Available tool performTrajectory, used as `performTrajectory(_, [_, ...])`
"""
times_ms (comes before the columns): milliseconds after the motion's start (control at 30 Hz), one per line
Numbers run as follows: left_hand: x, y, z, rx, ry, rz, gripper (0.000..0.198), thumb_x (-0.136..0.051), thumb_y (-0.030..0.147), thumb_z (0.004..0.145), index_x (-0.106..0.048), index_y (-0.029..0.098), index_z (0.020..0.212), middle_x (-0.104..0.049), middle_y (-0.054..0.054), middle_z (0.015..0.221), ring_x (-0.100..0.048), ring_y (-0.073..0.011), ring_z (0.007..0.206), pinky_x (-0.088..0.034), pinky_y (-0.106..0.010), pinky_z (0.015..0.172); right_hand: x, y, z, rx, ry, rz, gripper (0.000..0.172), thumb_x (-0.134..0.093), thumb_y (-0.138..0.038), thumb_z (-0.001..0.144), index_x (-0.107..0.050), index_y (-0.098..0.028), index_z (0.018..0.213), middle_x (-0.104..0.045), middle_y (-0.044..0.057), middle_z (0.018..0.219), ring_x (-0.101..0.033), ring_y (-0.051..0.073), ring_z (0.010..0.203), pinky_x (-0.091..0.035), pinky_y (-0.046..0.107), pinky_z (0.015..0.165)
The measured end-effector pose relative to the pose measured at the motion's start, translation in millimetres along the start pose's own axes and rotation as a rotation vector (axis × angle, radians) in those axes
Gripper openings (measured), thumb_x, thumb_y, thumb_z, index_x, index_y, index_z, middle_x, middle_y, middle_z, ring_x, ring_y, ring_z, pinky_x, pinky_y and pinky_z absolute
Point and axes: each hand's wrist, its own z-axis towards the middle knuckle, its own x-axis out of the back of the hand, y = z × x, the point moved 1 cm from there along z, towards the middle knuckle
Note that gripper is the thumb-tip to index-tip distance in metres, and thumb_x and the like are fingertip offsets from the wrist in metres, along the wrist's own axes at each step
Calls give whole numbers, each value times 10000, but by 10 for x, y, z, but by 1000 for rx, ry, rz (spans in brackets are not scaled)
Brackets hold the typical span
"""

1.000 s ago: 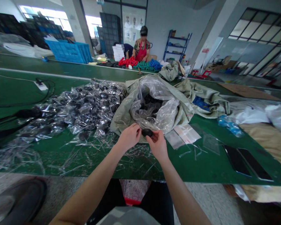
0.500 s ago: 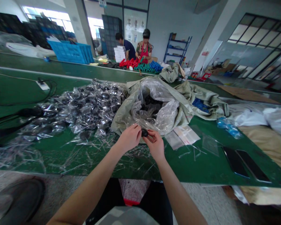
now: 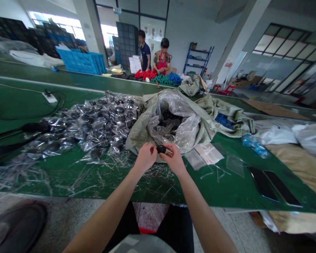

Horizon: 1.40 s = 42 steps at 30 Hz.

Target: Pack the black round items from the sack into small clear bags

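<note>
In front of the open sack, my right hand (image 3: pixel 174 159) pinches a small black rounded piece (image 3: pixel 161 149) between thumb and fingers. My left hand (image 3: pixel 146 155) is closed at the left side of that piece, its fingertips pressed together; what they grip, if anything, is too small to make out. The sack (image 3: pixel 137 131) is grey-green with a clear plastic liner (image 3: pixel 191 128), and more dark pieces (image 3: pixel 170 121) lie inside it. To the left is a heap of black pieces wrapped in clear film (image 3: pixel 102 121). Flat clear bags (image 3: pixel 209 153) lie right of my hands.
Strips of clear plastic scrap (image 3: pixel 94 179) litter the front of the green table (image 3: pixel 210 191). Two phones (image 3: pixel 263 182) lie at the right. A second sack (image 3: pixel 239 121) holds blue material. Across the back, two people stand behind red, green and blue rolls (image 3: pixel 162 78) and a blue crate (image 3: pixel 81 61).
The left fingers have shifted slightly left along the black piece, which stays in the right hand. One person at the back has straightened up. The camera view has tilted a little.
</note>
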Motion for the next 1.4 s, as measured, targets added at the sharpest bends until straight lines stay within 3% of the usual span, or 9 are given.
performTrajectory(133, [-39, -5, -17, 100, 37, -34, 178, -475, 216, 862, -549, 185, 703, -609, -40, 721, -590, -165, 686, -455, -286, 684, 36, -138, 73, -40, -24, -8, 476, -689, -266, 678, -534, -225, 1126, -689, 59, 1075, -701, 176, 866, -580, 374, 839])
performTrajectory(267, [-53, 33, -29, 151, 43, -74, 178, -486, 230, 859, -545, 186, 698, -627, -46, 708, -605, -164, 655, -451, -277, 649, 47, -253, 135, -74, -72, -18, 325, -589, -288, 744, -592, -233, 1065, -683, 59, 1125, -707, 174, 862, -595, 355, 784])
performTrajectory(433, [-22, 94, -46, 153, 114, -70, 86, -506, 185, 847, -543, 189, 769, -624, -37, 704, -620, -172, 667, -458, -276, 654, 66, -267, 198, -18, -104, -130, 255, -612, -281, 742, -596, -237, 992, -709, 20, 981, -700, 165, 838, -593, 334, 755])
performTrajectory(467, [-15, 94, -51, 146, 126, -81, 43, -513, 170, 841, -552, 186, 835, -624, -29, 707, -624, -172, 666, -462, -274, 651, 74, -255, 207, -18, -100, -143, 253, -616, -273, 737, -600, -235, 987, -709, 16, 963, -699, 161, 816, -592, 333, 749])
performTrajectory(633, [-13, 65, -64, -35, 90, -75, 265, -488, 96, 839, -576, 183, 1073, -670, -53, 861, -652, -175, 787, -506, -293, 754, 112, -240, 215, 29, -79, -220, 255, -600, -257, 754, -611, -221, 1006, -708, 27, 980, -692, 164, 880, -577, 331, 784])
performTrajectory(733, [-13, 57, -51, -70, 86, -70, 296, -507, 81, 818, -626, 167, 1076, -678, -79, 929, -647, -175, 818, -518, -308, 806, 113, -306, 191, 94, -78, -318, 246, -595, -252, 771, -612, -215, 1014, -701, 34, 1014, -674, 164, 940, -555, 336, 842])
performTrajectory(1033, [90, 89, 5, -33, -48, -219, 253, -648, 223, 795, -682, 157, 1037, -645, -45, 862, -622, -135, 690, -535, -261, 684, 112, -455, 155, 128, -120, -403, 255, -574, -209, 765, -615, -212, 1017, -678, 24, 1034, -660, 154, 913, -553, 318, 829])
performTrajectory(1267, [25, 5, -2, 9, -50, -298, 275, -714, 310, 778, -686, 165, 1009, -685, -62, 924, -662, -152, 730, -558, -276, 705, 155, -424, 206, 130, -67, -500, 292, -437, -117, 796, -629, -216, 992, -701, 24, 1013, -675, 154, 878, -544, 338, 853])
performTrajectory(1400, [-2, 14, -6, 49, -9, -291, 269, -738, 309, 762, -694, 156, 979, -707, -60, 891, -674, -163, 719, -563, -288, 711, 156, -371, 240, 134, 9, -528, 234, -475, -119, 806, -630, -204, 959, -709, 39, 990, -695, 160, 827, -559, 323, 806])
